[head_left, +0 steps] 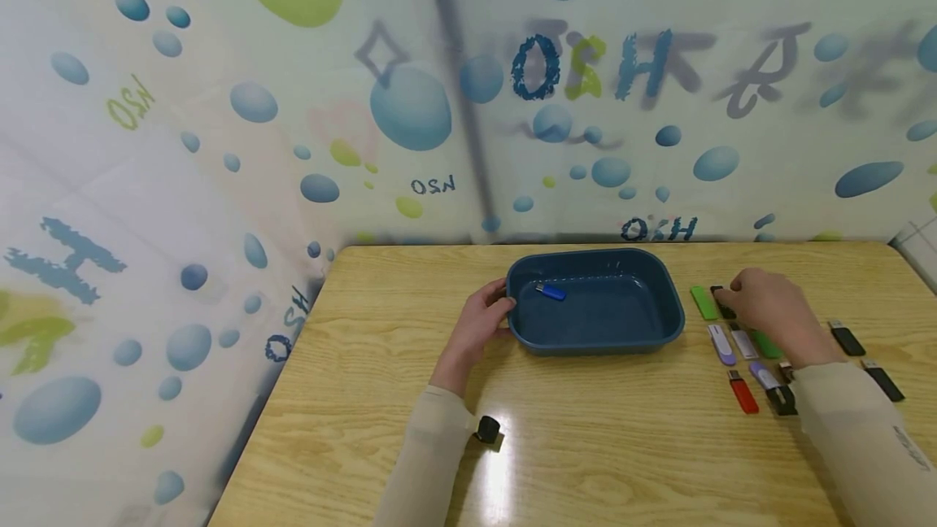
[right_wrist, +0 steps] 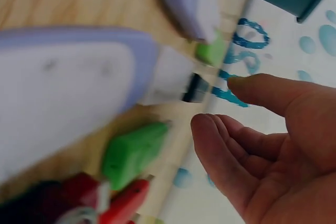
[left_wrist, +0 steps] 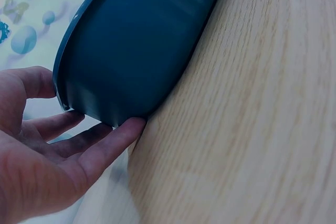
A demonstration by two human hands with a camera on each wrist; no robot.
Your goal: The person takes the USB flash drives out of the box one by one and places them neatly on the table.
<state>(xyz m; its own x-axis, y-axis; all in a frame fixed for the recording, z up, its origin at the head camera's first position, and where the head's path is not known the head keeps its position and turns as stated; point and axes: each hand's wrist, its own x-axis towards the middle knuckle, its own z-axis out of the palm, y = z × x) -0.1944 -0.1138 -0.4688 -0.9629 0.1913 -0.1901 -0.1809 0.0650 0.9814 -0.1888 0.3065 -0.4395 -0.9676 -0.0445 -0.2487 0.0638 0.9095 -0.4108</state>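
A: What is hard to make out here?

B: The right wrist view is badly blurred; a lilac and white stick [right_wrist: 79,98] fills it. In the head view the right hand [head_left: 764,307] covers part of a black stick [head_left: 723,304] and a green stick [head_left: 767,343] beneath it, so I cannot tell whether its fingertips touch the black one.

A: How do the hands lie?

B: The right hand's fingers [right_wrist: 231,156] are loosely spread and hold nothing. The left hand [head_left: 479,324] rests against the left end of the blue tray [head_left: 659,299], straight fingers [left_wrist: 100,150] under its rim, thumb beside it.

A: Where are the sticks?

B: A blue stick [head_left: 551,292] lies inside the tray, near the left hand. The others lie on the table [head_left: 586,446] right of the tray, around the right hand; a bright green one [head_left: 704,302] sits just left of its fingertips.
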